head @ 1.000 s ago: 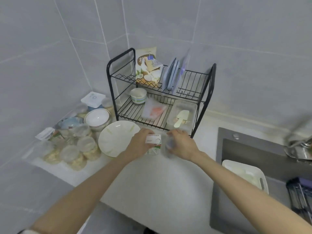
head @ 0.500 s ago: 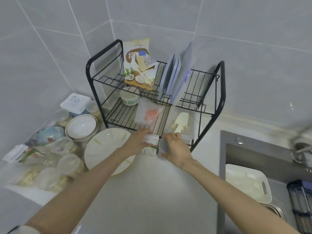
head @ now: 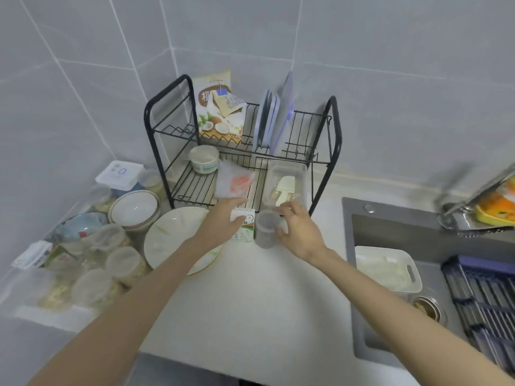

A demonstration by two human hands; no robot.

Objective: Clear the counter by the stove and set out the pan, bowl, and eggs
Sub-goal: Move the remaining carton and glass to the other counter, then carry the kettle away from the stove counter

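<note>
My left hand [head: 223, 221] grips a small white carton with green print [head: 245, 227] standing on the white counter [head: 245, 296], just in front of the black wire dish rack [head: 178, 151]. Right beside the carton my right hand [head: 298, 229] holds a small clear plastic cup [head: 266, 228] at its rim. A white plate [head: 172, 235] lies on the counter under my left forearm. White bowls [head: 135, 206] sit stacked to the left. No pan or eggs are in view.
The rack holds a coconut snack bag [head: 220, 112], upright plates [head: 267, 121], a small tub [head: 203, 158], a plastic bag [head: 234, 182] and a clear box [head: 287, 182]. Several lidded containers [head: 111, 263] crowd the left corner. A sink [head: 390, 227] with a white basket [head: 387, 268] lies right.
Both hands stay on the carton and the cup at the foot of the rack. The camera has come closer and tilted, so the sink and faucet show more at the right.
</note>
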